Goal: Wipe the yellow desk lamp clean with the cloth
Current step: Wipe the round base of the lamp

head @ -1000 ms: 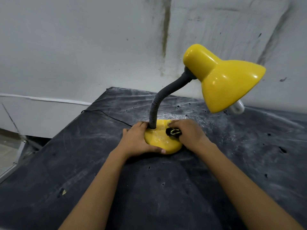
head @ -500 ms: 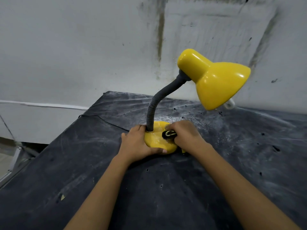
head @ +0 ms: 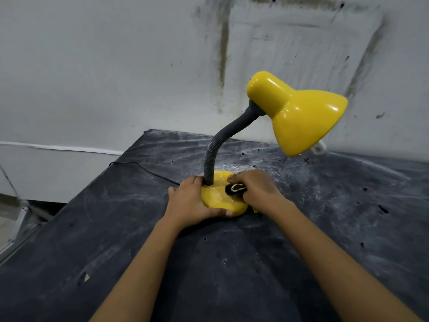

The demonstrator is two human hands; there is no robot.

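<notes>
The yellow desk lamp (head: 299, 117) stands on a dark table (head: 116, 228), its shade tilted down to the right on a grey flexible neck (head: 222, 145). Its round yellow base (head: 216, 198) sits between my hands. My left hand (head: 188, 201) grips the base's left side, thumb along the front rim. My right hand (head: 257, 189) is shut on a small dark cloth with yellow stitching (head: 235, 189) and presses it on top of the base, right of the neck.
A black cord (head: 141, 168) runs from the lamp base leftward to the table's edge. A stained white wall (head: 116, 66) rises just behind the table. The table's left edge drops to the floor (head: 9, 214). A white bulb (head: 319, 148) pokes out under the shade.
The view has shifted slightly, so the lamp sits a little lower and further left in the frame. Both hands stay on the base, with the cloth at nearly the same spot.
</notes>
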